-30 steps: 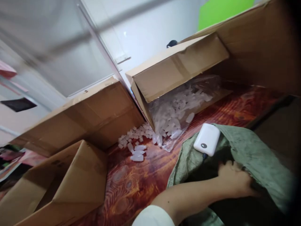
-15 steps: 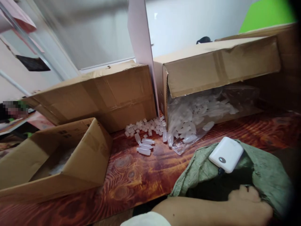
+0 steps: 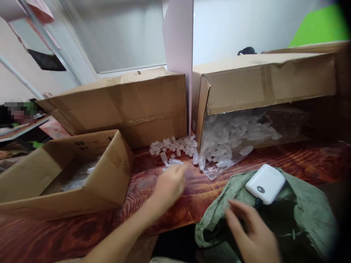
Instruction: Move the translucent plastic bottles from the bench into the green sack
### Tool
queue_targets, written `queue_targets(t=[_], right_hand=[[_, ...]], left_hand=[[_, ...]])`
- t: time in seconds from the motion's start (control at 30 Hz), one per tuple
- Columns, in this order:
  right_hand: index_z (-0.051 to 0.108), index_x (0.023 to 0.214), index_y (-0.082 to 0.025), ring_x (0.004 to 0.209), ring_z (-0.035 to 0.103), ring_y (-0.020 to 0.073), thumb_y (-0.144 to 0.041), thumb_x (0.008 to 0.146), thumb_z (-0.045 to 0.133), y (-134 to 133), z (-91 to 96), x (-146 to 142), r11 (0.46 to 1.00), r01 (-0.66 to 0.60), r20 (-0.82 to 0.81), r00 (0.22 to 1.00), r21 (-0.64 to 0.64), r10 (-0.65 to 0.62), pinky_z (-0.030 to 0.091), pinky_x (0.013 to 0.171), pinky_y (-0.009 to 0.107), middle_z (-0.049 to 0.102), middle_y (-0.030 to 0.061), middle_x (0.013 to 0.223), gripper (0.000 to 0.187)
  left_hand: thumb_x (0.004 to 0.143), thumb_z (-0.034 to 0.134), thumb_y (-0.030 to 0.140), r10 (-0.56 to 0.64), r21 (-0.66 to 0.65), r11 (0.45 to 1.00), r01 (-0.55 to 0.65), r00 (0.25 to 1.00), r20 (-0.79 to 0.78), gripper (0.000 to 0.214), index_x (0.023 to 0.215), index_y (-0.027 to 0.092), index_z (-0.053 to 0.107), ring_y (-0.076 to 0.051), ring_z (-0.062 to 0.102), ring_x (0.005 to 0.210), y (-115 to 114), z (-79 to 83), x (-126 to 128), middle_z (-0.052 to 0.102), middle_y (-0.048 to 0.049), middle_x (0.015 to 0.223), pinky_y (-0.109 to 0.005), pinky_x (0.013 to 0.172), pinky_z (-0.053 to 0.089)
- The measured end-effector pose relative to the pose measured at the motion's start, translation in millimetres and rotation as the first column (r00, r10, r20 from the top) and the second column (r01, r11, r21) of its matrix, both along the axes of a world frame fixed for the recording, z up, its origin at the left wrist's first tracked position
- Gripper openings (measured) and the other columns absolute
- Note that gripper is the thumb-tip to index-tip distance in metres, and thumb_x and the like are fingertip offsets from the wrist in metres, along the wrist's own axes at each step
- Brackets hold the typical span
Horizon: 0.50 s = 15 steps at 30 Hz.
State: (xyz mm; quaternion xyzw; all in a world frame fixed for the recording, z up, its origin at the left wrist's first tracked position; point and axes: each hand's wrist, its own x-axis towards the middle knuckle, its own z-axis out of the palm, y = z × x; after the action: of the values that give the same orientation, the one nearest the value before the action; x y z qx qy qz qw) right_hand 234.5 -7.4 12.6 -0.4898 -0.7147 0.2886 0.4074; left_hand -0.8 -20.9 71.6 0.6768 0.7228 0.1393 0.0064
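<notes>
My left hand (image 3: 170, 184) is over the small translucent plastic bottles on the table, hiding some of them. It is blurred and its fingers are mostly hidden, so I cannot tell whether it holds anything. One bottle (image 3: 175, 161) lies just beyond the fingers, and another bottle (image 3: 163, 157) is behind it. A heap of small white caps (image 3: 171, 145) lies farther back. At the mouth of the green woven sack (image 3: 315, 208), my right hand (image 3: 251, 230) is open, thumb and fingers apart with nothing visible between them. A white power bank (image 3: 265, 183) with a plugged-in cable rests on the sack's rim.
At the left stands an open cardboard box (image 3: 120, 164) with clear plastic inside. Behind it is a larger carton (image 3: 148, 109). To the right, a tipped carton (image 3: 268, 82) holds a clear bag of bottles (image 3: 227, 142) spilling onto the wooden table (image 3: 148, 219). A white panel (image 3: 179, 54) separates the cartons.
Earlier, one forearm reached across to a hand at the sack. Now my left hand is over the bottles and my right hand is at the sack's mouth. The view has shifted slightly.
</notes>
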Motion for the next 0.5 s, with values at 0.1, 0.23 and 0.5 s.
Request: queue_targets(t=[0.1,0.23,0.5], right_hand=[[0.056,0.116,-0.019,0.106,0.059,0.0253,-0.037,0.094,0.051,45,14.5,-78,0.869,-0.425,0.286,0.891,0.255,0.352,0.050,0.092,0.040,0.063,0.0103,0.112,0.028],[0.058,0.118,-0.015,0.115,0.051,0.0297,-0.032,0.079,0.072,75,12.0,-156,0.743,-0.599,0.469,0.770,0.299,0.433,0.042,0.101,0.044,0.059,0.0137,0.122,0.045],[0.061,0.108,-0.014,0.104,0.052,0.0316,-0.024,0.083,0.065,75,-1.5,-178,0.749,-0.605,0.605,0.711,0.269,0.357,0.044,0.090,0.044,0.059,0.0163,0.110,0.028]], left_hand=[[0.085,0.037,0.001,0.051,-0.012,0.999,-0.052,0.996,-0.073,0.048,0.130,0.009,0.049,-0.028,0.039,0.132,25,0.1,-58,0.049,-0.0183,0.137,-0.041,0.106,0.036],[0.085,0.045,0.004,0.018,-0.075,0.997,-0.024,0.996,-0.082,0.035,0.113,0.016,0.061,-0.030,0.044,0.126,40,-21.7,-94,0.060,-0.0149,0.123,-0.044,0.097,0.042],[0.082,0.054,0.009,0.103,-0.003,0.995,-0.104,0.974,0.203,0.019,0.093,0.022,0.062,-0.028,0.046,0.121,39,-34.9,-111,0.059,-0.0112,0.119,-0.042,0.103,0.034]])
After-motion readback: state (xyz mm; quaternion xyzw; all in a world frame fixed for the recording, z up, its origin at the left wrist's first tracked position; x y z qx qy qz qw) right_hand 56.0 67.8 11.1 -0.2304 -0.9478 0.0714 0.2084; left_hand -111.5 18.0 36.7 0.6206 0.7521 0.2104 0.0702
